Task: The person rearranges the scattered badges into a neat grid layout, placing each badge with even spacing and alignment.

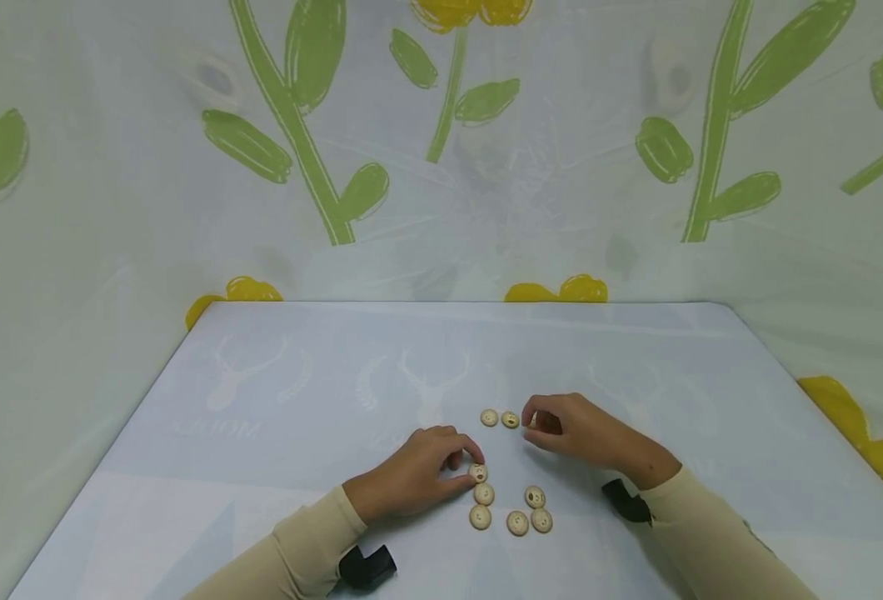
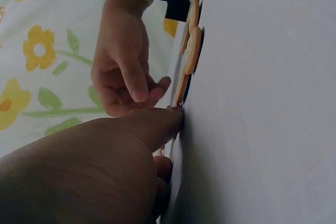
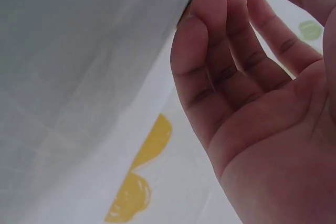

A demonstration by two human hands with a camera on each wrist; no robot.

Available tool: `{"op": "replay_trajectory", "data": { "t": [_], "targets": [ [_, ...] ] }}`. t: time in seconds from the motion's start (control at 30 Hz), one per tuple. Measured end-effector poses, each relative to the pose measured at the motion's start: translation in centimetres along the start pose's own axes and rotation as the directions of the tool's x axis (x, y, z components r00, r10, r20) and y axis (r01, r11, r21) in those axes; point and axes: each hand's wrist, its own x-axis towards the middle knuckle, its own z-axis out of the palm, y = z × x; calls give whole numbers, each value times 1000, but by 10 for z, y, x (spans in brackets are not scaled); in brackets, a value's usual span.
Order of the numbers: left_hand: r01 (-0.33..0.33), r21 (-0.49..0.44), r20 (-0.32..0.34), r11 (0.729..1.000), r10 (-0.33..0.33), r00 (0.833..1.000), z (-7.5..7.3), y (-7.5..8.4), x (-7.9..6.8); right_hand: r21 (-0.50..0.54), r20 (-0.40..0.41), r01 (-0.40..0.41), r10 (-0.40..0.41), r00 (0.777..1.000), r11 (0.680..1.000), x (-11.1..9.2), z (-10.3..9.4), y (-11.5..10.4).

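Seven round beige wooden buttons (image 1: 517, 522) lie on the pale blue table (image 1: 276, 433); left hand (image 1: 419, 479) pinches one at its 3 o'clock, right hand (image 1: 572, 429) hovers, fingers loosely curled, holding nothing visible.

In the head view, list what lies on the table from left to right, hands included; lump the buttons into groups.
Left hand → column of three buttons, its fingertips on the top one → pair of buttons, farther back → cluster of three buttons, nearer → right hand.
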Motion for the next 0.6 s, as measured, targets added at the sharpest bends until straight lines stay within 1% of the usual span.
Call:
{"op": "replay_trajectory", "data": {
  "t": [0.2,0.33,0.47,0.6],
  "targets": [
    [7,3,8,1000,-7,1000,0,0,0,13,47,16,-16,999,1000,-5,-2,-8],
    [6,2,10,1000,-6,1000,1,0,1,23,83,51,-53,995,998,-7,-2,-11],
    [-1,5,3,1000,1,1000,1,0,0,31,89,89,-91,992,996,-7,-1,-12],
    [10,9,4,1000,-11,1000,1,0,0,45,112,91,-96,989,995,-8,0,-11]
  ]
}}
